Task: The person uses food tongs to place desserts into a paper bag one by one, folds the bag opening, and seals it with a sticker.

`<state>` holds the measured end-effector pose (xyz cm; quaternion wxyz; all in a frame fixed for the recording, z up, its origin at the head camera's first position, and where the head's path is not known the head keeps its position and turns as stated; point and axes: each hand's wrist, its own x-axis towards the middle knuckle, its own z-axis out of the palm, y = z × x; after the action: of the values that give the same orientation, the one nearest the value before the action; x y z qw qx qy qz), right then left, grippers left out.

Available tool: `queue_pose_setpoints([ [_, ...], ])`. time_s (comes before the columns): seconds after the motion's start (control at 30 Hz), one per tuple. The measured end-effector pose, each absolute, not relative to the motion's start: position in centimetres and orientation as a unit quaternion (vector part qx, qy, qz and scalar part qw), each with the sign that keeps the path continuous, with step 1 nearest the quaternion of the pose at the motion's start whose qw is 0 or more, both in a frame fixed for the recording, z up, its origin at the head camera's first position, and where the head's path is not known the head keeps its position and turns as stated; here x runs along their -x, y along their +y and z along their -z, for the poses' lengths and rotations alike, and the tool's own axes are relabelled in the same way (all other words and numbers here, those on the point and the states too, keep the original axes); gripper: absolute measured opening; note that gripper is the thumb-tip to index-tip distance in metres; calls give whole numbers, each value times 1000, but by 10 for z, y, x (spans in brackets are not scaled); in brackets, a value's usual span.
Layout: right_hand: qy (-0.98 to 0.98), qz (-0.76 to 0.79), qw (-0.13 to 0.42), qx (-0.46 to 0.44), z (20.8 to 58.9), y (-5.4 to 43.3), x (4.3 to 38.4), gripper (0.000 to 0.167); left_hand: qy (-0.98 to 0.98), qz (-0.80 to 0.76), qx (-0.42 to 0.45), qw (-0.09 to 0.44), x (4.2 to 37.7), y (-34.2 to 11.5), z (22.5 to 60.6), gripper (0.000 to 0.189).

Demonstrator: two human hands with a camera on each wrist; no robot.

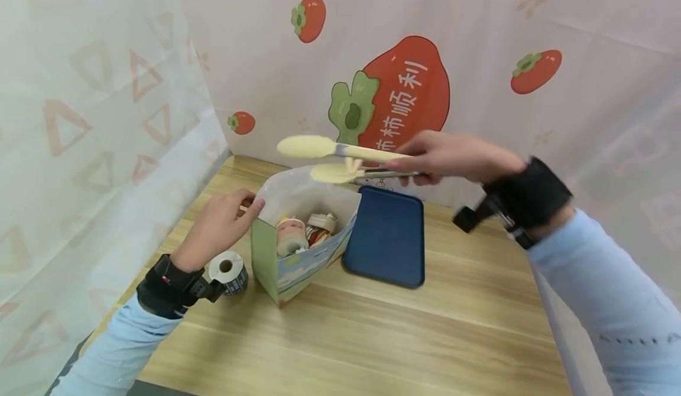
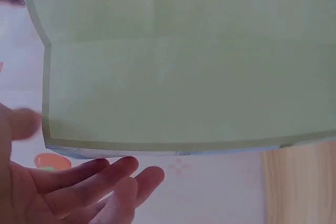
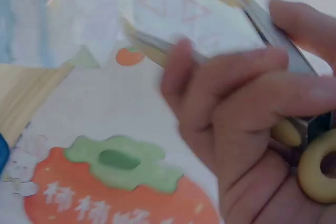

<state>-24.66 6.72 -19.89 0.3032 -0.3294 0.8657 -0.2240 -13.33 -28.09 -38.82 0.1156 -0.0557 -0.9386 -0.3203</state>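
Observation:
Pale yellow tongs with metal arms (image 1: 367, 152) are held up by my right hand (image 1: 447, 156), tips pointing left above the bag. Their two heads stand apart; a small pale-yellow piece shows between them, and I cannot tell whether it belongs to the tongs. In the right wrist view, the curled fingers (image 3: 236, 87) wrap the arms, near a pale ring (image 3: 320, 166) at the tongs' end. My left hand (image 1: 220, 224) pinches the top edge of an upright, open paper bag (image 1: 264, 260) at its left back corner. The bag's green side (image 2: 173, 87) fills the left wrist view.
In the bag lie a pinkish-white container (image 1: 291, 236), a cream-coloured item (image 1: 322, 223) and something red and green. A label roll (image 1: 229, 272) stands left of the bag. To its right lies a dark blue tray (image 1: 385, 236) on the wooden table (image 1: 415, 337). Printed curtains hang behind and left.

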Motion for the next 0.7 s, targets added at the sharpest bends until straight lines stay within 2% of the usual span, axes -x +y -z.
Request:
queue_pose_setpoints([
  [0.1,860,309,254,317,226,108,238,37,-923,377,54,59,125,-284,396,59],
  [0.2,857,374,211,286,268,139,232,40,-905,418,66,43,116,-287,408,87],
  [0.33,857,437,176,208,341,160,233,45,-887,443,100,82,106,-285,426,120],
  [0.47,888,427,118,121,423,154,238,55,-872,460,118,119,98,-277,442,140],
  [0.6,914,394,65,70,497,136,243,59,-861,470,118,155,94,-267,455,149],
  [0.7,927,368,26,62,537,126,247,62,-858,472,105,172,94,-259,461,147],
])
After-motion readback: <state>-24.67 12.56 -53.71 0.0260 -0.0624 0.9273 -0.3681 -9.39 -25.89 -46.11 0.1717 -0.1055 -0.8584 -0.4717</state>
